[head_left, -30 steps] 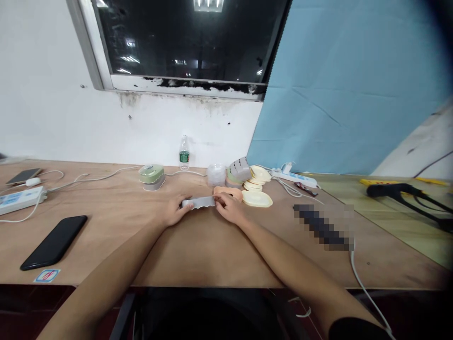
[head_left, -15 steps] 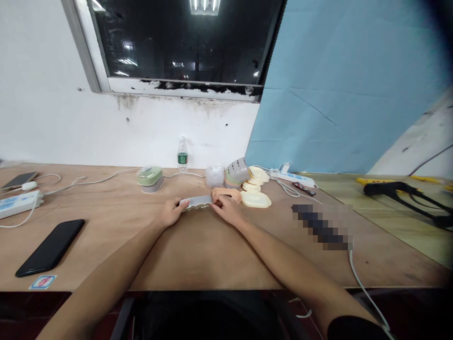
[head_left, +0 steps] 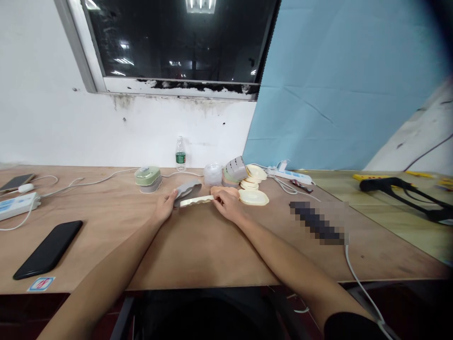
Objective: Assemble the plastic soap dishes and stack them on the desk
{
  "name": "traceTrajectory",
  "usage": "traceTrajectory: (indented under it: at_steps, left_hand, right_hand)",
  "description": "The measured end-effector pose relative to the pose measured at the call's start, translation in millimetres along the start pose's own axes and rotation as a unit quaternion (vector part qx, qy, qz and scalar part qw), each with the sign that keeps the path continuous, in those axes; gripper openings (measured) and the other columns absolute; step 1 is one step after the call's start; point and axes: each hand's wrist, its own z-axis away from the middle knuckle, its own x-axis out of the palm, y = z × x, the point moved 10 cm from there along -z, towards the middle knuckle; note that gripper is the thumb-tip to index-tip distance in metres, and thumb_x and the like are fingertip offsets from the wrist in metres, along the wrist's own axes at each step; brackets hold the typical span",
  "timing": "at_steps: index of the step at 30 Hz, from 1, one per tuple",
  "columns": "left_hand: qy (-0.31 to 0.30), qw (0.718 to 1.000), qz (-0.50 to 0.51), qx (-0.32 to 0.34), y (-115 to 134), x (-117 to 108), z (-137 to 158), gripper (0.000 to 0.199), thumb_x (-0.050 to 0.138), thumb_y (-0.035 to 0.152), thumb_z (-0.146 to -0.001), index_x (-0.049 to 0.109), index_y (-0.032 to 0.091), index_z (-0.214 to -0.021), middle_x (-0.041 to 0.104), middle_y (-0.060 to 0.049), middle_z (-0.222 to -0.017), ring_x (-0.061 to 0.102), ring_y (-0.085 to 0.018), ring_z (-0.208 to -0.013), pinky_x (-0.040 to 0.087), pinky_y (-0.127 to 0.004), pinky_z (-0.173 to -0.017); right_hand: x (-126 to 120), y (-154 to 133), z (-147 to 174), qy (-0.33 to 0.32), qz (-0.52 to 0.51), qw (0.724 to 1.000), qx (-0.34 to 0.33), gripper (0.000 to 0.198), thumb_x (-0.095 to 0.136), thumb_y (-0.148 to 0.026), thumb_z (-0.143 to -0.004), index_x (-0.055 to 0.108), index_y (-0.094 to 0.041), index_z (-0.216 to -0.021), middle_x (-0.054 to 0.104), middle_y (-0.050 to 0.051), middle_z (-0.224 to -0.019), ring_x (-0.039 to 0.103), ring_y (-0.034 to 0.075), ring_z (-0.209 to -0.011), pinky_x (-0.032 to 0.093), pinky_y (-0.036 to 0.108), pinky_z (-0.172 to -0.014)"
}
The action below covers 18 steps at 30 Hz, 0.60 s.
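My left hand (head_left: 165, 206) is closed on a grey curved plastic piece (head_left: 187, 187), tilted up with its dark hollow side showing. A cream plastic lid-like piece (head_left: 196, 201) with a wavy edge is seen edge-on just below it. Its right end is pinched by the fingers of my right hand (head_left: 228, 204). Whether the cream and grey pieces touch at the left end, I cannot tell. Behind my right hand lies an orange plastic piece (head_left: 225, 190), partly hidden by the fingers. Just right of that hand, another cream lid (head_left: 254, 197) lies flat on the table.
Cream lids (head_left: 249, 186) are stacked by a tilted grey container (head_left: 236, 168) and a clear plastic tub (head_left: 213, 174). A green-and-grey container (head_left: 147, 178) stands left, a water bottle (head_left: 180, 156) by the wall. A black phone (head_left: 48, 249) and power strips (head_left: 290, 176) with cables lie around.
The grey piece has tipped up and moved away from my right hand, staying in my left. The cream piece now shows in my right hand. The view has shifted slightly.
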Motion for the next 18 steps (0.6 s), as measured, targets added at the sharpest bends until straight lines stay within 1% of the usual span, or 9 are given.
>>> traceTrajectory:
  at_steps: [2,4,6,8,10,12,14,15,18]
  left_hand:
    - [0.011,1.0,0.029,-0.001,-3.4,-6.0,-3.7,0.071,0.042,0.075,-0.078,0.069,0.01,-0.083,0.064,-0.005,-0.068,0.058,-0.019,-0.063,0.044,-0.027,-0.057]
    - [0.017,0.999,0.03,0.009,-4.6,-10.6,-6.4,0.072,0.042,0.076,-0.078,0.07,0.01,-0.085,0.066,-0.006,-0.07,0.059,-0.019,-0.064,0.045,-0.028,-0.056]
    - [0.018,1.0,0.012,0.021,-4.7,-12.6,-7.7,0.072,0.041,0.075,-0.079,0.071,0.01,-0.085,0.067,-0.007,-0.072,0.059,-0.02,-0.065,0.046,-0.029,-0.057]
    - [0.012,0.999,-0.004,0.033,-3.3,-12.0,-7.7,0.07,0.041,0.073,-0.081,0.071,0.011,-0.086,0.068,-0.008,-0.075,0.061,-0.022,-0.069,0.047,-0.029,-0.06]
    - [0.005,0.999,-0.012,0.04,-1.7,-10.6,-6.7,0.068,0.041,0.072,-0.082,0.072,0.011,-0.088,0.069,-0.008,-0.076,0.062,-0.023,-0.072,0.047,-0.03,-0.063]
    - [0.003,0.999,-0.011,0.039,-0.9,-10.3,-5.3,0.069,0.04,0.072,-0.083,0.072,0.011,-0.088,0.069,-0.008,-0.075,0.063,-0.023,-0.073,0.047,-0.03,-0.064]
    - [0.002,0.999,-0.003,0.035,-0.2,-10.7,-4.0,0.069,0.039,0.072,-0.083,0.072,0.011,-0.09,0.07,-0.007,-0.076,0.063,-0.023,-0.073,0.048,-0.031,-0.064]
    - [0.004,0.999,0.0,0.032,-0.2,-11.5,-3.5,0.07,0.039,0.072,-0.083,0.072,0.011,-0.091,0.07,-0.007,-0.077,0.063,-0.023,-0.072,0.048,-0.031,-0.064]
    - [0.013,1.0,0.007,0.017,-2.0,-14.1,-2.9,0.072,0.037,0.073,-0.083,0.071,0.011,-0.093,0.07,-0.007,-0.073,0.064,-0.024,-0.07,0.047,-0.031,-0.063]
  right_hand:
    - [-18.8,19.4,-1.9,0.061,-0.027,0.996,0.05,0.016,0.051,-0.035,-0.089,0.054,-0.021,-0.083,0.063,0.003,-0.08,0.057,0.015,-0.07,0.043,0.027,-0.067]
    - [-45.3,52.7,0.7,0.149,-0.081,0.978,0.123,0.019,0.052,-0.04,-0.087,0.051,-0.021,-0.086,0.061,0.003,-0.079,0.059,0.016,-0.071,0.045,0.027,-0.065]
    - [-71.4,94.7,9.4,0.229,-0.153,0.942,0.195,0.023,0.052,-0.044,-0.085,0.046,-0.022,-0.088,0.058,-0.001,-0.07,0.06,0.015,-0.063,0.046,0.025,-0.058]
    - [-98.6,137.4,24.7,0.304,-0.199,0.897,0.253,0.03,0.057,-0.046,-0.078,0.042,-0.023,-0.089,0.053,-0.005,-0.063,0.057,0.014,-0.052,0.043,0.024,-0.049]
    - [-124.5,174.6,44.1,0.36,-0.212,0.859,0.296,0.034,0.061,-0.046,-0.072,0.043,-0.023,-0.089,0.051,-0.007,-0.061,0.053,0.012,-0.047,0.042,0.023,-0.046]
    - [-146.5,204.5,66.7,0.401,-0.202,0.829,0.333,0.034,0.061,-0.044,-0.07,0.046,-0.021,-0.09,0.053,-0.005,-0.063,0.052,0.012,-0.048,0.043,0.024,-0.048]
    - [-158.3,227.0,85.1,0.404,-0.185,0.818,0.366,0.034,0.063,-0.042,-0.067,0.051,-0.019,-0.089,0.057,-0.002,-0.068,0.054,0.013,-0.054,0.045,0.026,-0.052]
    - [-160.0,236.4,92.6,0.396,-0.179,0.816,0.381,0.034,0.064,-0.042,-0.066,0.054,-0.019,-0.088,0.059,-0.001,-0.069,0.055,0.013,-0.057,0.046,0.026,-0.054]
    - [-149.3,257.1,102.5,0.338,-0.182,0.826,0.414,0.034,0.066,-0.042,-0.062,0.059,-0.017,-0.084,0.063,0.001,-0.071,0.056,0.014,-0.061,0.047,0.028,-0.058]
